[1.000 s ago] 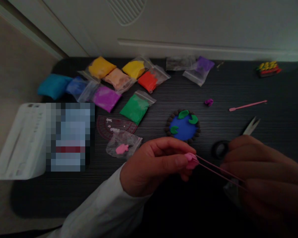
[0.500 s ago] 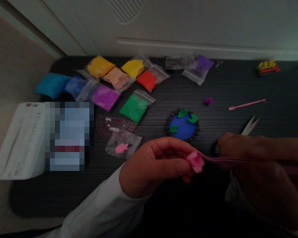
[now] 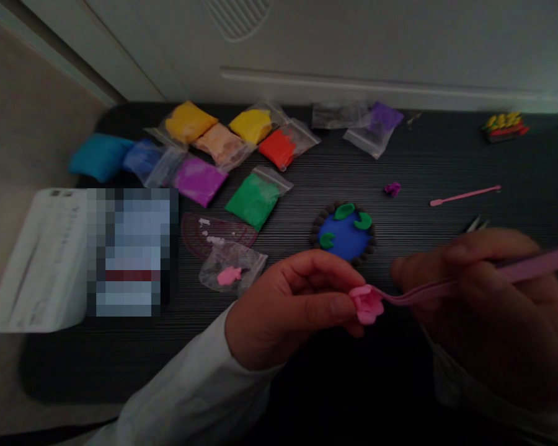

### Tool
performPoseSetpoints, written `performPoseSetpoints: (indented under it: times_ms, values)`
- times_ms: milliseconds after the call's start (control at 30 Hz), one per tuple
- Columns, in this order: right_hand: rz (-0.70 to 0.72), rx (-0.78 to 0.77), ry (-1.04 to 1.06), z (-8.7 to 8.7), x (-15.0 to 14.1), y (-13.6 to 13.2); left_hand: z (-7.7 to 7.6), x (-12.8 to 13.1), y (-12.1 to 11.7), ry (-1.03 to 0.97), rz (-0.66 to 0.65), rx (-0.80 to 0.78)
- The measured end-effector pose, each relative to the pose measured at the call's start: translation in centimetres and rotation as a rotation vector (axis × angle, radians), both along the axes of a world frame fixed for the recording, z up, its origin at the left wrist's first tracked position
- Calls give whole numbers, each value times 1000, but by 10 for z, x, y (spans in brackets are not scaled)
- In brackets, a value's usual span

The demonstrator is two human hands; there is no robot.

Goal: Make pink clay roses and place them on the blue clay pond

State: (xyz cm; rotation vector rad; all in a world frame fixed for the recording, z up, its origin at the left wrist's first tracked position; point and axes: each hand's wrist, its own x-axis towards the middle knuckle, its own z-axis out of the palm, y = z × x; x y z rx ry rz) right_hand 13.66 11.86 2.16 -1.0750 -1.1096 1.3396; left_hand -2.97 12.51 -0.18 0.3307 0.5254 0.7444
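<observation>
Pink flower (image 3: 370, 314) at lower centre of frame, pinched by left hand (image 3: 297, 310) between thumb and fingers, the other fingers loosely curled. Right hand (image 3: 497, 310), lower right, is closed around pink tweezers (image 3: 428, 292), prongs nearly together, tips at the flower's upper petal edge; looks like contact. Progress, judging by looks: petals formed into an open cup, probably at the adjusting stage; blue disc (image 3: 344, 238) at centre already has its rim (image 3: 317, 223) and three green leaves (image 3: 345, 211) on. Flower not on disc; any finishing of petals seems left. Materials: flower smooth, soft-looking clay, rounded thin petals, hollow middle. Disc flat, roundish, smooth; rim of dark, pebble-like lumps. Leaves flat, two visibly notched. Tweezers slim, bent near the tips, material unclear. Left of centre, a crinkly clear bag (image 3: 255, 263) with a ragged pink clay piece (image 3: 229, 275), overlapping a translucent reddish protractor (image 3: 198, 232). Small crumpled purple lump (image 3: 392, 189) right of centre. Table (image 3: 413, 161) dark, finely ribbed.
</observation>
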Motion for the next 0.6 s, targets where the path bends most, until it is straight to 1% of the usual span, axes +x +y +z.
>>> performPoseSetpoints:
  times_ms: [167,300,400,467,533,600]
  values:
    - [14,-154,117,-1,-6,6,-1,0,-1,-20,3,1]
    - [30,-194,178,-3,-6,7,-1,1,-2,-26,15,-13]
    - [23,-179,190,-4,-6,6,-1,1,-2,-37,29,-6]
    - [-5,-147,158,-4,-6,5,-2,1,-2,-39,29,-5]
    - [-57,-96,63,-3,-5,2,-2,1,-2,-36,33,-16]
    - [-115,-11,-67,-2,-3,-3,-3,1,-2,-29,55,-35]
